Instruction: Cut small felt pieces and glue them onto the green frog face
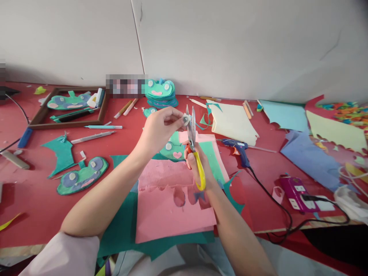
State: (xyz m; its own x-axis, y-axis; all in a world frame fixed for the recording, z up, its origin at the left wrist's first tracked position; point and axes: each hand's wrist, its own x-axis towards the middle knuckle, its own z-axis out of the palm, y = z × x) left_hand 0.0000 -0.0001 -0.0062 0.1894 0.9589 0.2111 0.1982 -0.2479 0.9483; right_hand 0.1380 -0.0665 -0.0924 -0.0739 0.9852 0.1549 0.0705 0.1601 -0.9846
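Note:
My right hand (198,161) grips a pair of scissors (192,134) with yellow and red handles, its blades pointing up and slightly apart. Beside the blades, my left hand (165,124) pinches a small whitish piece (186,119) between thumb and fingertips; its material I cannot make out. Below my hands is a green frog-face cutout (168,152) with a white eye and a pink heart. Pink felt-like sheets (172,218) with cut-out holes lie nearer to me, on top of a dark green sheet (119,226).
A blue glue gun (237,147) lies right, its cord running to a purple power strip (296,193). Stacked frog faces (161,92) stand at the back. Another frog face (83,176) lies left, near a wooden frame (67,124). Cream (234,122) and blue sheets (310,157) lie right.

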